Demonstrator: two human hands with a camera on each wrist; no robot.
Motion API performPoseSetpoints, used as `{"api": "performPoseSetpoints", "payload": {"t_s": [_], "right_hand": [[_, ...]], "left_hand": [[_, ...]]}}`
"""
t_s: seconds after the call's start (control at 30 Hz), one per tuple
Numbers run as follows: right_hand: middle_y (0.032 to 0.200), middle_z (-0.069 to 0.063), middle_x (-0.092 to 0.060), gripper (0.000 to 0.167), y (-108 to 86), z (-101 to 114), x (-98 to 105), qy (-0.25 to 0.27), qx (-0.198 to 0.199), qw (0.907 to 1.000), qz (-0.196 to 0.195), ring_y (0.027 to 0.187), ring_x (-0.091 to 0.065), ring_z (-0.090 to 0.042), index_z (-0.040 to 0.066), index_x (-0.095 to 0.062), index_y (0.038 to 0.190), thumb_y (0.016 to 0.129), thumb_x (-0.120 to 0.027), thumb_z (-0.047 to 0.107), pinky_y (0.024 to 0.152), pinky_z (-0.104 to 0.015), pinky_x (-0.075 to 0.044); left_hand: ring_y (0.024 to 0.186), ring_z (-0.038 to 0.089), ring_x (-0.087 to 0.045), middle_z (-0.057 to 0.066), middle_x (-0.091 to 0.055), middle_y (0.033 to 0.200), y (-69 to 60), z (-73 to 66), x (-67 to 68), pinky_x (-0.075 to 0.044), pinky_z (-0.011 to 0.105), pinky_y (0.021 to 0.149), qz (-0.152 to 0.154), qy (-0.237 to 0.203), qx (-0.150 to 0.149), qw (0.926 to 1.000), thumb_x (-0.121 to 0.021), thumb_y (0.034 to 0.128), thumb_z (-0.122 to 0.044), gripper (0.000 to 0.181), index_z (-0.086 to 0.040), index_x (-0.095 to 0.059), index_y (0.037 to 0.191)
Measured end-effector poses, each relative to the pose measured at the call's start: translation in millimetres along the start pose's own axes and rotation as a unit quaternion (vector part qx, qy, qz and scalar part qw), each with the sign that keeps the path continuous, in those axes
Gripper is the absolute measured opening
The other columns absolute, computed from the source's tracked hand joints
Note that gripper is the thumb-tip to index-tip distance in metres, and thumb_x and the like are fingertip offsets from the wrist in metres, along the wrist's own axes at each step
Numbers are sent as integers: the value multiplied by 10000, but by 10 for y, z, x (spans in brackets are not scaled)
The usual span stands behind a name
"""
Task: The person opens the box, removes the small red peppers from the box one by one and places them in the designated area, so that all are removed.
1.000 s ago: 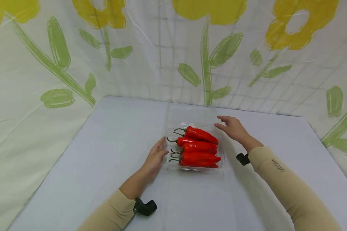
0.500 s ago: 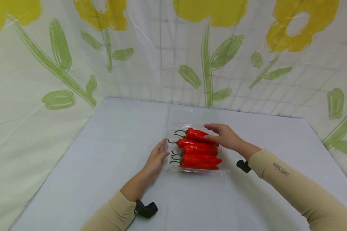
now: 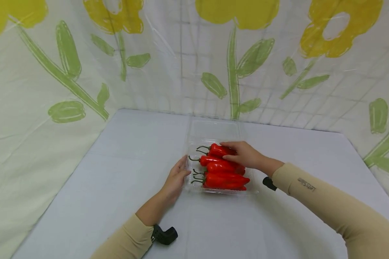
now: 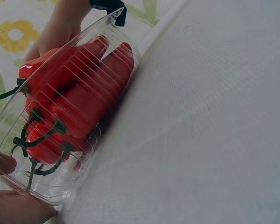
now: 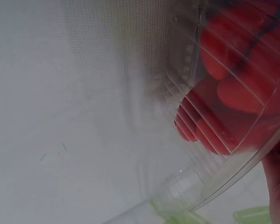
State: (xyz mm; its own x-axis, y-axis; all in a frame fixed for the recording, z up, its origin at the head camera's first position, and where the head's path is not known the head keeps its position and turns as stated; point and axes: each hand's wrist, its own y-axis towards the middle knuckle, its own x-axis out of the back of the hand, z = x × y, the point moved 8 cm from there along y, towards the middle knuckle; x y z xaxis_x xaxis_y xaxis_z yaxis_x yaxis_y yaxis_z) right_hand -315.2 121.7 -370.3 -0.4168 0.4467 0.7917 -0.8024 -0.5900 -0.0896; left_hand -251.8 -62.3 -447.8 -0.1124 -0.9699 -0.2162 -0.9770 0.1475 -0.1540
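Observation:
Red peppers [image 3: 225,180] with green stems lie stacked side by side in a clear plastic container [image 3: 253,185], stems to the left. My left hand [image 3: 175,180] grips the container's left wall; the left wrist view shows its fingers [image 4: 5,163] at the rim beside the stems. From the right, my right hand [image 3: 244,154] reaches over the container and holds the rearmost pepper [image 3: 215,150], thumb in front and fingers behind. The right wrist view shows only part of this hand [image 5: 278,182], beyond the container wall; its fingertips are hidden there.
The container's clear lid [image 3: 214,128] lies open behind it, towards the back edge of the white table [image 3: 116,154]. A cloth with yellow flowers and green leaves [image 3: 250,57] hangs behind the table. Each wrist carries a small black device [image 3: 165,235].
My right hand has moved left and slightly down from beside the container onto the rearmost pepper, and its fingers have closed around it. My left hand has kept its grip on the container.

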Motion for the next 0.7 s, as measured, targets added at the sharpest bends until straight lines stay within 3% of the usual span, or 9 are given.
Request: {"api": "performPoseSetpoints", "payload": {"t_s": [0.3,0.7], "right_hand": [[1295,-134,-571,505,52,57,-49,-321,329,9987,204,1144,-549,-289,50,-480,1352,867,-618,82,933,-425,-501],[1304,-116,-557,493,38,18,-24,128,652,9968,442,1158,-526,-282,63,-490,1348,867,-602,50,963,-448,-478]], "left_hand": [[1455,281,-34,149,-97,1568,-2,-7,-12,-59,442,1181,33,20,-55,10000,-361,888,44,620,4,-163,1474],[1452,301,-22,169,-85,1565,7,-9,-8,-41,458,1178,103,-14,-121,9999,-362,885,50,623,19,-154,1472]]}}
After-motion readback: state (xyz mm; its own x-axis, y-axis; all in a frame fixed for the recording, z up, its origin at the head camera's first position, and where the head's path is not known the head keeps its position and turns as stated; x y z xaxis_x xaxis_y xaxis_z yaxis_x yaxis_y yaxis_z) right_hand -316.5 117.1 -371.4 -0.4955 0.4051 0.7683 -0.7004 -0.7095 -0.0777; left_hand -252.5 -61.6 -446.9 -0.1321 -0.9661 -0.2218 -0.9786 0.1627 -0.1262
